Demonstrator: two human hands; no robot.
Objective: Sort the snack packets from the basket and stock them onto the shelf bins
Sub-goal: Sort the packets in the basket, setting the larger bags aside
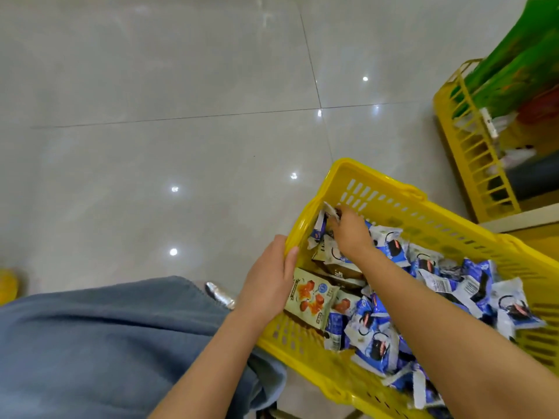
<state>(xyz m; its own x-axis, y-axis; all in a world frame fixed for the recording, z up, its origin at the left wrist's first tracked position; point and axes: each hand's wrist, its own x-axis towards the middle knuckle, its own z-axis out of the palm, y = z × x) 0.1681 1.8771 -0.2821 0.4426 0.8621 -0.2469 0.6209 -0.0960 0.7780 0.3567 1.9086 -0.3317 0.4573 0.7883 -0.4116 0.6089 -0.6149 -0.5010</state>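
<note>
A yellow plastic basket (pixel 393 204) sits low at the right, filled with several blue-and-white snack packets (pixel 375 343) and a few cream packets with orange pictures (pixel 311 297). My left hand (pixel 269 282) grips the basket's near left rim. My right hand (pixel 351 234) reaches into the far left corner of the basket, fingers closed on a small white-and-blue packet (pixel 328 211).
A yellow slatted shelf bin (pixel 472 155) stands at the upper right, holding green and other packets (pixel 520 74). Glossy grey floor tiles (pixel 151 116) fill the left and top. My grey-trousered leg (pixel 106 343) lies at the lower left, a yellow object (pixel 7 285) at the left edge.
</note>
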